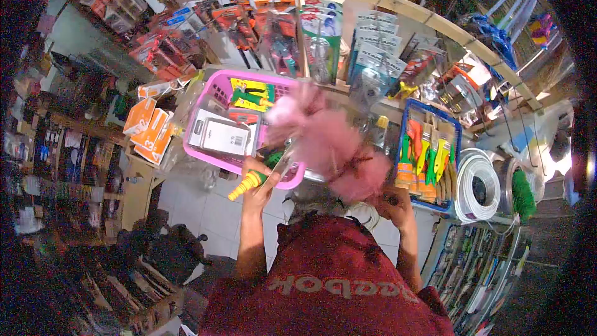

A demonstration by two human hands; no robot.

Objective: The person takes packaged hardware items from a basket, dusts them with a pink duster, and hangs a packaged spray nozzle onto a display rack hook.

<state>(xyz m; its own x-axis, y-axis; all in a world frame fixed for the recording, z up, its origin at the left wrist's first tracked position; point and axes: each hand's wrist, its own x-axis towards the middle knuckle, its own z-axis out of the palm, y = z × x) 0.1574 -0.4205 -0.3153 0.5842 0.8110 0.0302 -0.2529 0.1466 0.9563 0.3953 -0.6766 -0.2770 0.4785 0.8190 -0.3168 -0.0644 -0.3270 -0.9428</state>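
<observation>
Shop wall behind carries hanging packets above pink basket and blue tray of paintbrushes. Left hand is closed around yellow ribbed piece, at near rim of pink basket. Pink cloth, blurred, lies between hands; right hand is at its lower edge, grip cannot be told.

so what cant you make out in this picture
Head view:
- pink thing: motion blur hides its texture and exact outline
- pink basket: right side partly behind the pink thing
- right hand: shadow and blur hide its grip
- shelf goods at far left: too small and grainy
</observation>
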